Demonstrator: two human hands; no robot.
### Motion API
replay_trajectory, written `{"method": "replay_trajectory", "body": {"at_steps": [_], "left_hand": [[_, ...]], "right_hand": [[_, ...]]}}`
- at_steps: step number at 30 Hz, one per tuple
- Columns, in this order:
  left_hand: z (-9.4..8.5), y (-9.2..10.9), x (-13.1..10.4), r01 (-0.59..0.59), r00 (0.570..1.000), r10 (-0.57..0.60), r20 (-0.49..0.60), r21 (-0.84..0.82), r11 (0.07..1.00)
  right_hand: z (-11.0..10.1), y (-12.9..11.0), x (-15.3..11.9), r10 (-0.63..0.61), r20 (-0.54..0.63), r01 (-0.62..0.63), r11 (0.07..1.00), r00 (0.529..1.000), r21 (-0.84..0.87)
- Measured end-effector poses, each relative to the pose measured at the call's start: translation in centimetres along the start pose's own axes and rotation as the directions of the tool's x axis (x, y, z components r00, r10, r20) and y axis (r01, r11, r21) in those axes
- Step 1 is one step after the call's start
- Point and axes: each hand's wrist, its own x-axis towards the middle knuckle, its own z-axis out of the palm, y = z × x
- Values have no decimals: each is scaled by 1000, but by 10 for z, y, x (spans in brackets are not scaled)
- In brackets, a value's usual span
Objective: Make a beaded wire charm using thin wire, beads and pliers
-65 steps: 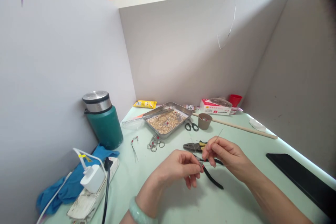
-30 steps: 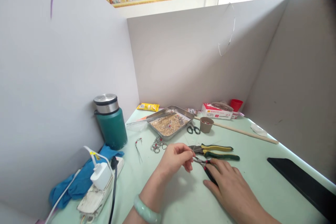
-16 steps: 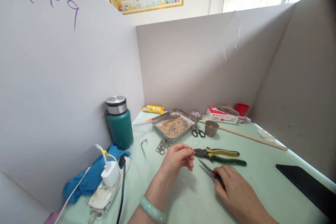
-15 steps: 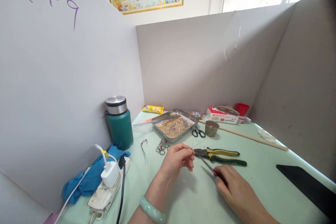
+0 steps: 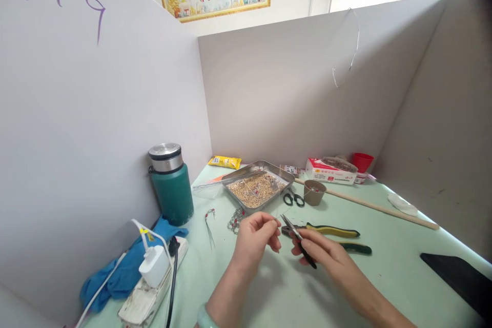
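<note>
My left hand (image 5: 257,238), a jade-green bangle on its wrist, is closed in a pinch above the table. A very fine wire (image 5: 279,200) rises from its fingertips and is hard to make out. My right hand (image 5: 326,253) is closed around black-handled tweezers (image 5: 295,230); their pointed tips are slightly apart, just right of my left fingertips. Partly covered by my right hand, a pair of yellow-and-green-handled pliers (image 5: 334,230) lies on the table. Behind my left hand is a small heap of beaded wire (image 5: 235,220), with a red-beaded wire piece (image 5: 209,225) farther left.
A metal tray (image 5: 249,208) of gold beads stands behind my hands, beside scissors (image 5: 294,200) and a brown cup (image 5: 314,193). A wooden stick (image 5: 380,207) crosses the back right. At left are a green bottle (image 5: 172,195) and a power strip (image 5: 142,294). A black flat object (image 5: 457,277) lies right.
My right hand has lifted and turned, bringing the tweezers' tips up beside my left fingertips. My left hand keeps its pinch, nearly in place. The view has shifted slightly.
</note>
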Motion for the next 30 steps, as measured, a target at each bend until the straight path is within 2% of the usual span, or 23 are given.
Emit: {"method": "replay_trajectory", "body": {"at_steps": [3,6,13,21,25,30], "left_hand": [[3,-2,1,25,999,-22,-41,62,998],[7,-6,2,1,995,17,-94,188,982],[9,-16,1,-118,980,166,-111,354,928],[7,-18,0,-159,973,213,-89,411,898],[8,-19,-1,-164,972,218,-86,415,895],[8,-19,-1,-144,976,198,-93,408,902]], "right_hand": [[1,4,-2,-140,-25,135,981,990,-136],[1,4,-6,-265,-33,240,916,964,-320],[1,15,-7,-450,-32,356,746,892,-563],[0,19,-9,-546,-21,375,602,838,-705],[-1,19,-9,-582,-40,382,583,812,-717],[-1,23,-7,-593,-33,393,573,804,-720]]}}
